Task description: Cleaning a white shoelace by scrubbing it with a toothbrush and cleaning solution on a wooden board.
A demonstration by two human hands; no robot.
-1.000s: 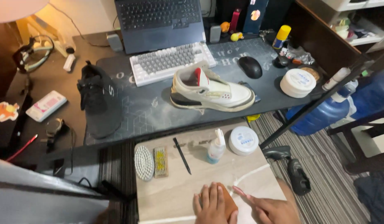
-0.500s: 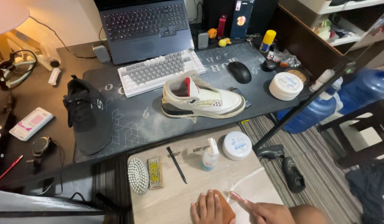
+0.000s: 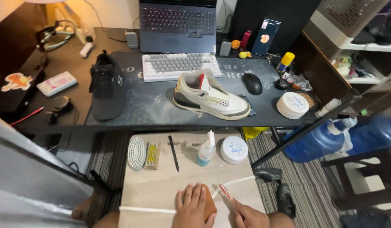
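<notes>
My left hand lies flat over a brown rounded brush or block on a pale wooden board at the bottom of the view. Beside it, my right hand holds a thin pink-tipped brush that points up and left. Farther up the board lie a white oval brush, a yellow-bristled brush, a black pen-like tool, a small spray bottle and a round white tub. A white sneaker and a black sneaker sit on the dark desk mat.
Behind the shoes stand a white keyboard, a laptop and a black mouse. Another white tub sits at the desk's right end. Blue water jugs and a dark chair stand on the right; black sandals lie on the striped rug.
The view has shifted so the desk and board sit lower and more to the right in frame. Both hands stay at the board's near edge, holding the same things.
</notes>
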